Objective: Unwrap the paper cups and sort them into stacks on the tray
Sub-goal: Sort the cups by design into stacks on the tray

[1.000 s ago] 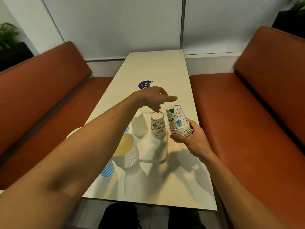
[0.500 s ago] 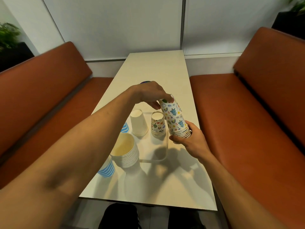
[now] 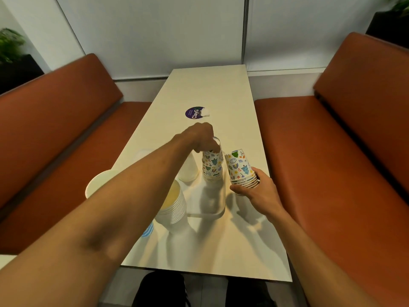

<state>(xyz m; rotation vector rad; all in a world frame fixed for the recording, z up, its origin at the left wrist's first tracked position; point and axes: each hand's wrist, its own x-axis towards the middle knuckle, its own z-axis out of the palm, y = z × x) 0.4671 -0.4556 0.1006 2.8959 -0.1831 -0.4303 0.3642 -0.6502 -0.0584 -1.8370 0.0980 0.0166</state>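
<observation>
Left hand (image 3: 202,138) now grips patterned stack (image 3: 212,167), seemingly on tray (image 3: 218,214).

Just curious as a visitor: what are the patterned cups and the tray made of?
The patterned cups: likely paper, matte printed, thin rolled rims nesting tightly. The tray: probably plastic, pale and smooth, with a glossy rounded lip; I can't be sure.

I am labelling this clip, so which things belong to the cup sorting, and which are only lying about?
Belongs to the job: left hand gripping the patterned stack on the tray; right hand holding a second patterned stack; white cup stack; inverted white cups; blue-striped cups.
Lying about: purple ClayG label; orange benches; potted plant.
</observation>
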